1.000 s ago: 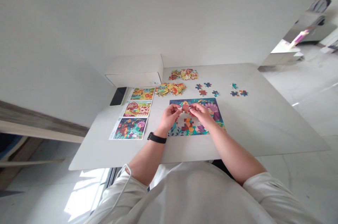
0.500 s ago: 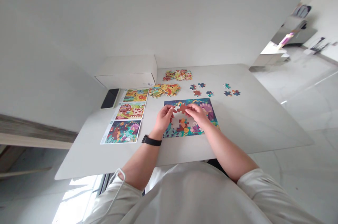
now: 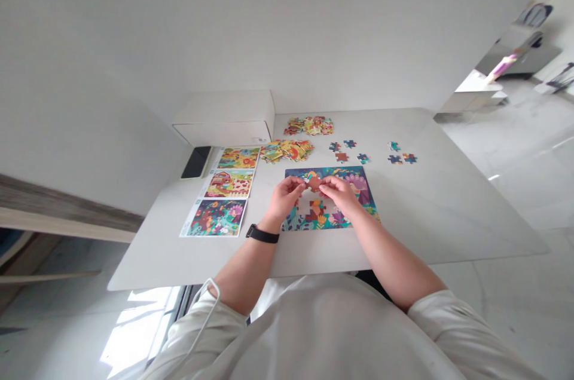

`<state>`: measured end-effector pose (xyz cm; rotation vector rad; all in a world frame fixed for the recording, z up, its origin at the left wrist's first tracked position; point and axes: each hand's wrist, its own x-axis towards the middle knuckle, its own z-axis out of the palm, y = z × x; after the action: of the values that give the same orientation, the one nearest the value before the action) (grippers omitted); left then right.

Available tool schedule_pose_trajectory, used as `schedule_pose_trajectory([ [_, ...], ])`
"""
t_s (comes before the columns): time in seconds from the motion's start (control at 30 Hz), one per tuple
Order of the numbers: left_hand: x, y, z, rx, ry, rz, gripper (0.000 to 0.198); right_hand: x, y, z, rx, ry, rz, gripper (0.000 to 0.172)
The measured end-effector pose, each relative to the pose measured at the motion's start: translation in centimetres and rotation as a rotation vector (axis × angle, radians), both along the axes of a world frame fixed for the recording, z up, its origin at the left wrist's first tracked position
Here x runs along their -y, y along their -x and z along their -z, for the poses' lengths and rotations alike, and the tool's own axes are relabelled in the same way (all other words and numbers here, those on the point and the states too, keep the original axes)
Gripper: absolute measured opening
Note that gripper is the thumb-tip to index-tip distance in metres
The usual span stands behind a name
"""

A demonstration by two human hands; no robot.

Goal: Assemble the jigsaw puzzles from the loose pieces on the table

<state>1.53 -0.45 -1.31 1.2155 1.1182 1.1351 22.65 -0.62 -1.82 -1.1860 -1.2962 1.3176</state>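
A brown jigsaw puzzle piece (image 3: pixel 313 183) is held above the puzzle between both hands. My left hand (image 3: pixel 286 198) pinches at its left side with thumb and fingers closed; whether a second piece is joined there I cannot tell. At its right edge, my right hand (image 3: pixel 339 193) grips with closed fingertips. Beneath lies a partly filled jigsaw puzzle (image 3: pixel 341 220), with a purple peacock at the right and pale gaps near the middle and left. My hands and the held piece cover part of it.
Loose dark pieces (image 3: pixel 341 157) lie behind the puzzle, others (image 3: pixel 395 159) further right. Two piles, one yellow (image 3: pixel 289 150) and one mixed (image 3: pixel 309 125), sit further back. Left are a picture sheet (image 3: pixel 217 217), a phone (image 3: pixel 196 162) and a white box (image 3: pixel 224 129).
The view has shifted slightly, so the table appears further right. My left fingers have moved closer to the right ones, and less of the held piece's left part shows.
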Motion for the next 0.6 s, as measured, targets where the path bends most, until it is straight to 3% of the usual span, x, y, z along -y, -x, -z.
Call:
schedule_pose_trajectory([
  [0.4, -0.3, 0.2, 0.1, -0.001, -0.018, -0.009, 0.046, 0.0, 0.0, 0.1, 0.026, -0.015, 0.012, 0.039],
  [0.6, -1.3, 2.6, -1.2, 0.037, -0.062, -0.271, 0.036, -0.4, -0.4, 0.4, 0.066, -0.019, 0.044, 0.043],
])
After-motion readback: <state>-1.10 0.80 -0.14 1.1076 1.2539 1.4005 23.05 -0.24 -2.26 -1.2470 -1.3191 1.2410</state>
